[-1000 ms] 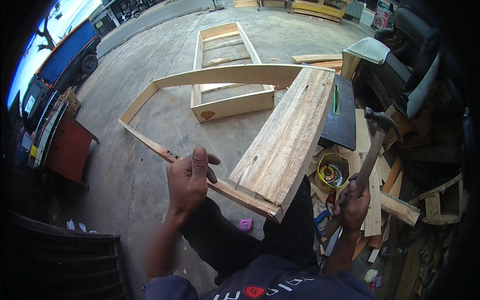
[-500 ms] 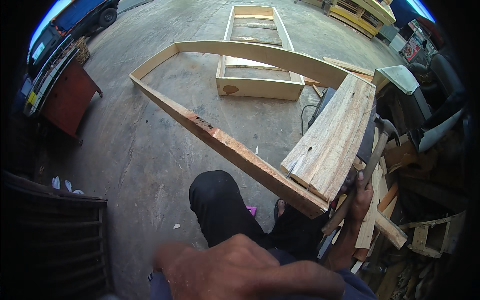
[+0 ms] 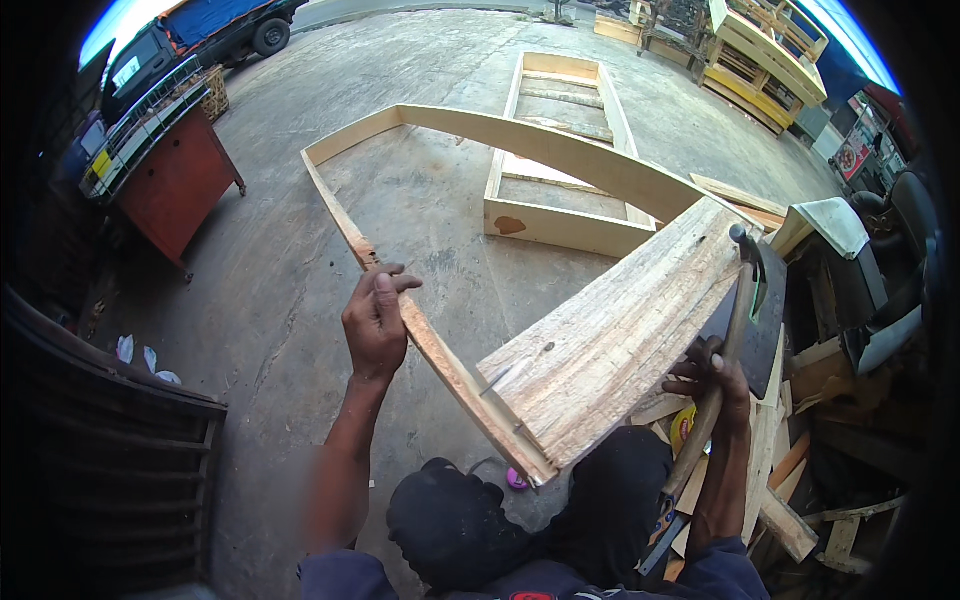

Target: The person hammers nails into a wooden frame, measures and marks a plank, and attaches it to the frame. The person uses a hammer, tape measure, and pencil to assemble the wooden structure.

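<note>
A wooden frame (image 3: pixel 520 142) spans the centre, likely stiff and rough, heaviest at its thick board (image 3: pixel 615 325) toward three o'clock, best supported underneath. Left hand (image 3: pixel 376 325), nine o'clock, pinches the side rail (image 3: pixel 432 348); right hand (image 3: pixel 724 385), four o'clock, wraps a claw hammer (image 3: pixel 738 315).

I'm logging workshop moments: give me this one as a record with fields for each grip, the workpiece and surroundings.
Left grip: on the left rail of a raised wooden frame
Right grip: holding a claw hammer, head upward
Workpiece: wide board across the frame's right end, nail visible at its joint with the rail
Ground: second frame, pink tape measure
Right side: loose wood pieces
Left background: blue-covered truck, red cabinet
</note>
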{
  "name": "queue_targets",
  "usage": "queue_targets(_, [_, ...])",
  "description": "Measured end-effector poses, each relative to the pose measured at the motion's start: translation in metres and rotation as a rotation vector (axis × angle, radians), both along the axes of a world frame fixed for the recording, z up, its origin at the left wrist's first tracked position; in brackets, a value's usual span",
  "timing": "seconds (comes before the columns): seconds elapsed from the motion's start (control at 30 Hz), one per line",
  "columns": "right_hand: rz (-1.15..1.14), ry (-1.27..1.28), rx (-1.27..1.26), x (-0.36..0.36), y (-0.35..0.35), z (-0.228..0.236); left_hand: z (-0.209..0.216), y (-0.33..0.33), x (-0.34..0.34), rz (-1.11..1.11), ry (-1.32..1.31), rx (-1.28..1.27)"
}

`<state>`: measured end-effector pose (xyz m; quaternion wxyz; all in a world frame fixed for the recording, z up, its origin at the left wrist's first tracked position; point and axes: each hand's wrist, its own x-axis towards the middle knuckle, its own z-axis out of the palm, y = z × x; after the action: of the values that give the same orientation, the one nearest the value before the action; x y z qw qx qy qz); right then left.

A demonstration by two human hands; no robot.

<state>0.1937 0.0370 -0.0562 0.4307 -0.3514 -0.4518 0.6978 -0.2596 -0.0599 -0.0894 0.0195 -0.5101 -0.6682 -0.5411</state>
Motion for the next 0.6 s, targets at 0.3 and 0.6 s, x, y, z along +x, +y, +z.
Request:
queue_targets(0.3, [0.855,0.284,-0.319,-0.148,-0.004,-0.070,-0.054,-0.095,-0.053,0.267,-1.464,0.115])
queue_targets(0.6, [1.178,0.446,-0.740,-0.222,-0.030,-0.120,-0.145,-0.172,-0.126,0.392,-1.458,-0.079])
